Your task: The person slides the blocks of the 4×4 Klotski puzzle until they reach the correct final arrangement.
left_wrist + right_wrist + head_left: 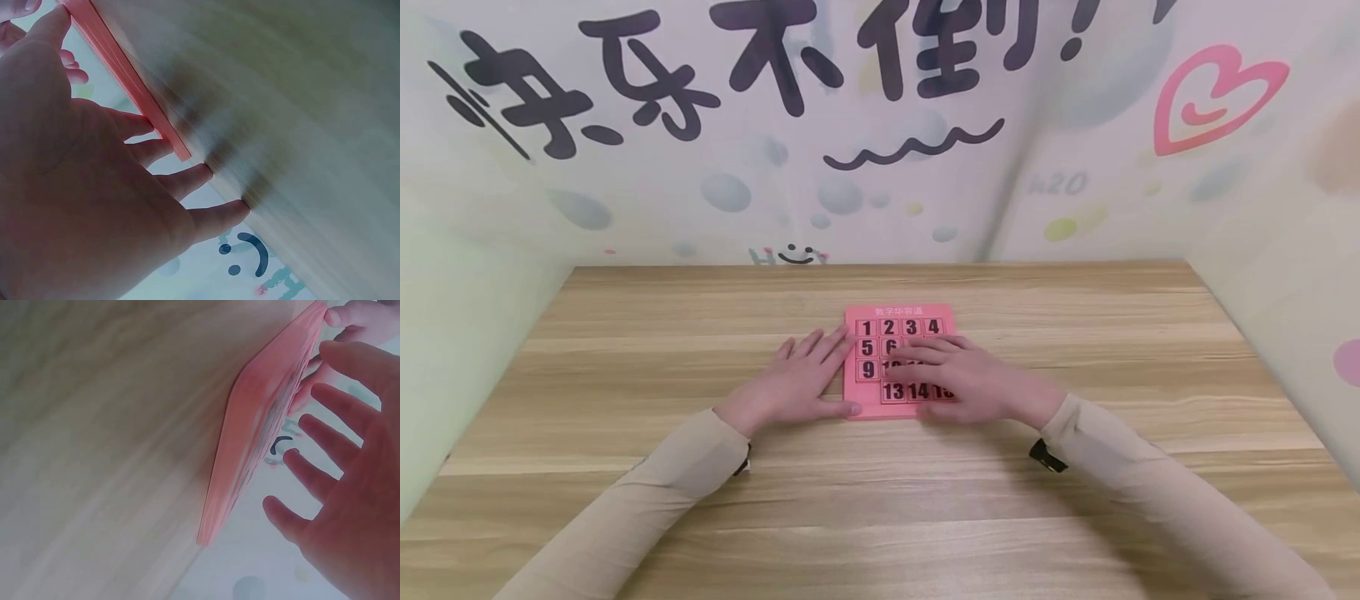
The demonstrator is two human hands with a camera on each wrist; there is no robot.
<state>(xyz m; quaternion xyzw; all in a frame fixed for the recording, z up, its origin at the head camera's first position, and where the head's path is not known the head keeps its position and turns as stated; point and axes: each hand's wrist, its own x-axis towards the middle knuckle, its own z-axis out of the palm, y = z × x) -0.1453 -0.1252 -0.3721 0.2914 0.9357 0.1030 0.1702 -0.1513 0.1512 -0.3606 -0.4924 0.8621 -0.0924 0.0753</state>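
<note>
A pink number sliding puzzle (900, 312) lies flat on the table, its numbered tiles in rows. Tiles 1 to 4 fill the top row; 13, 14 and 15 show in the bottom row, with a gap at its left end. My left hand (801, 379) rests at the puzzle's left side, fingers spread, thumb on the lower left corner and fingertips at the edge and on the table. Over the right part of the board is my right hand (973, 379), its fingers extended and hiding several middle tiles. In the right wrist view those fingers (325, 440) hover just above the tiles.
The wood-grain table (850, 525) stretches around the puzzle on every side. Behind it stands a white wall panel (865, 217) with dark lettering, coloured spots and a pink heart. A black wrist strap (1047, 457) shows below the right sleeve.
</note>
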